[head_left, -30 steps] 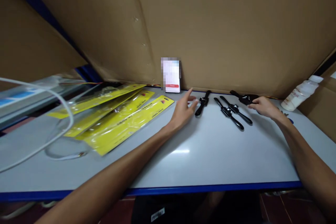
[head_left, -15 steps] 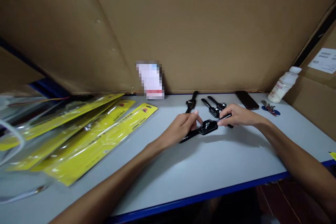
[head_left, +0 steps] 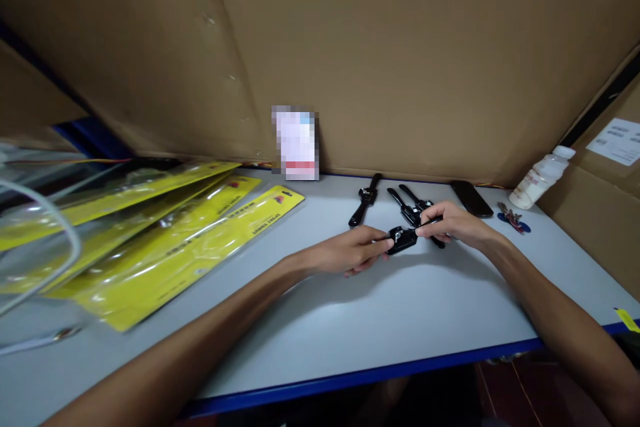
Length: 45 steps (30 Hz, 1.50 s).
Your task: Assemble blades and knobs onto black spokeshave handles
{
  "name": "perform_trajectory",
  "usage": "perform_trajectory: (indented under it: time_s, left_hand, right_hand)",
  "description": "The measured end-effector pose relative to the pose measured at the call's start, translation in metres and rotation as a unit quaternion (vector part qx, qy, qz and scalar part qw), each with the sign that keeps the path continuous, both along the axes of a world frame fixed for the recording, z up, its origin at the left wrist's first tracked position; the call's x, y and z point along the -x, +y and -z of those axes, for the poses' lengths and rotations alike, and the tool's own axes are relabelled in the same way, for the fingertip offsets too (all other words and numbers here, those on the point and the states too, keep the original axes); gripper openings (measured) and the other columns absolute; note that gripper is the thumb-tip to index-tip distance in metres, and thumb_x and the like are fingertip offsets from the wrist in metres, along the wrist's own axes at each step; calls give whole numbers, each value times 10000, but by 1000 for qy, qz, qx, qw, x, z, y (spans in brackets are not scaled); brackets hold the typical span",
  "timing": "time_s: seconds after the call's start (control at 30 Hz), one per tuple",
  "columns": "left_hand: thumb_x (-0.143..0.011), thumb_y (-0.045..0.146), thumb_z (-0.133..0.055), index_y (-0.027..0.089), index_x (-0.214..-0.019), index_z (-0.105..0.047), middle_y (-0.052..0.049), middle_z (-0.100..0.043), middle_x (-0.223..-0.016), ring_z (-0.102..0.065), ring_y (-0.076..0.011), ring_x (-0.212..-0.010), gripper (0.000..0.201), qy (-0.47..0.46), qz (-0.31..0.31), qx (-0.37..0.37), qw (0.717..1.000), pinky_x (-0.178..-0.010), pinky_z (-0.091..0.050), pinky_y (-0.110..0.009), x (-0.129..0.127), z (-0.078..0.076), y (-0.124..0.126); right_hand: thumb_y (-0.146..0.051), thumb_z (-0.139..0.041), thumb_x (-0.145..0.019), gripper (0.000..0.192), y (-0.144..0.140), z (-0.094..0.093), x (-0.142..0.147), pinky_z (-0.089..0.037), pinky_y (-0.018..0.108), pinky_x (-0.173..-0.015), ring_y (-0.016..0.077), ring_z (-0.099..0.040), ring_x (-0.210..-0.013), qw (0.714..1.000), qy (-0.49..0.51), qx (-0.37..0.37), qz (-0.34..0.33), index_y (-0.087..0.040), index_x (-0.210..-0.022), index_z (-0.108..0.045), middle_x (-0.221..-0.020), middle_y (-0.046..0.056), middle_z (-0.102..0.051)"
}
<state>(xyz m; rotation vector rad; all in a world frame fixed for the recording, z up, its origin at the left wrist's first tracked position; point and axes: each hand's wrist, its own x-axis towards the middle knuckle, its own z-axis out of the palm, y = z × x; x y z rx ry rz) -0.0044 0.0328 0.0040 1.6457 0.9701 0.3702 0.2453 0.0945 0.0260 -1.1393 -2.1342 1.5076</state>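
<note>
A black spokeshave point(head_left: 403, 240) is held just above the table between my two hands. My left hand point(head_left: 350, 249) is closed round its left handle, with the thumb against the middle body and its silvery screw. The right handle is pinched in the fingers of my right hand point(head_left: 450, 221). Behind my right hand two more black spokeshaves lie side by side, the nearer spokeshave point(head_left: 411, 215) and the farther spokeshave point(head_left: 423, 203), partly covered by that hand. A further spokeshave point(head_left: 367, 197) lies alone behind my left hand.
Yellow-backed clear plastic packages point(head_left: 200, 260) fan out on the left, beside a white cable point(head_left: 70, 233). A black phone point(head_left: 471, 198), keys point(head_left: 513, 217) and a white bottle point(head_left: 543, 177) are at the back right. A blurred upright screen point(head_left: 299, 147) leans on the cardboard wall point(head_left: 380, 60).
My left hand has shifted right along the held spokeshave and its thumb now presses near the screw. My right hand keeps its hold on the other handle. The view has tilted slightly.
</note>
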Motion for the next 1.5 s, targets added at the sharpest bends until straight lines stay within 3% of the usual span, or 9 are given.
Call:
perform_trajectory:
  time_s: [0.1,0.17,0.27,0.37,0.53,0.9,1.1,1.33,1.5]
  left_hand:
    - [-921,564,-447,202,-799,-511,84,-381,-528,-305,-86,-406,388,0,-5,8,1000,-367,-250,-222,-2,3,0]
    - [-924,561,-423,205,-778,-492,79,-387,-529,-308,-88,-412,390,-4,-25,6,1000,-382,-241,-228,-5,9,1]
    - [-938,561,-363,209,-723,-468,64,-390,-532,-324,-97,-446,426,0,-71,-50,996,-437,-255,-241,-12,17,2]
    - [-952,502,-335,218,-634,-411,43,-398,-542,-339,-114,-508,433,11,-93,-131,987,-507,-278,-264,-21,21,1]
    - [-943,428,-340,229,-589,-393,31,-412,-537,-348,-130,-540,410,18,-131,-186,974,-545,-287,-286,-30,23,-3]
    - [-925,441,-355,226,-578,-396,31,-420,-528,-365,-134,-533,410,33,-126,-155,979,-553,-284,-284,-30,24,-1]
    - [-917,428,-358,226,-575,-409,29,-417,-525,-365,-134,-527,401,43,-131,-155,978,-554,-287,-286,-30,25,0]
    - [-949,438,-333,225,-667,-421,72,-359,-446,-289,-100,-383,365,33,-139,11,990,-437,-238,-255,-25,20,1]
    - [-970,417,-319,226,-733,-438,82,-343,-432,-268,-94,-340,327,48,-131,77,987,-359,-173,-231,-22,11,0]
  right_hand:
    - [-425,-741,-753,287,0,2,3,-280,248,-491,91,-385,-470,1000,-8,-16,1,-178,-686,-610,-518,-67,-467]
    - [-411,-706,-780,239,0,4,6,-364,272,-559,128,-473,-555,993,-21,-107,48,-186,-775,-627,-609,-35,-542]
    - [-331,-652,-823,137,-6,11,15,-430,355,-789,209,-561,-858,911,-39,-374,168,-206,-842,-599,-879,43,-641]
    - [-314,-599,-894,153,-19,18,25,-413,398,-883,240,-545,-967,869,-63,-476,121,-212,-790,-554,-971,79,-636]
    - [-308,-588,-917,180,-36,20,35,-390,401,-875,239,-556,-952,866,-101,-489,26,-214,-787,-506,-1030,85,-639]
    - [-223,-529,-875,209,-33,23,41,-341,349,-786,195,-501,-795,901,-136,-413,17,-212,-695,-422,-749,8,-568]
    - [-174,-486,-861,149,-37,25,44,-332,333,-742,183,-476,-746,888,-148,-436,15,-210,-728,-429,-744,8,-532]
    - [-145,-482,-918,92,-39,27,39,-396,343,-775,203,-532,-839,872,-124,-473,17,-200,-882,-546,-889,50,-620]
    - [-14,-434,-871,309,-35,30,34,-444,376,-876,202,-580,-985,863,-54,-501,-18,-202,-912,-676,-1060,71,-642]
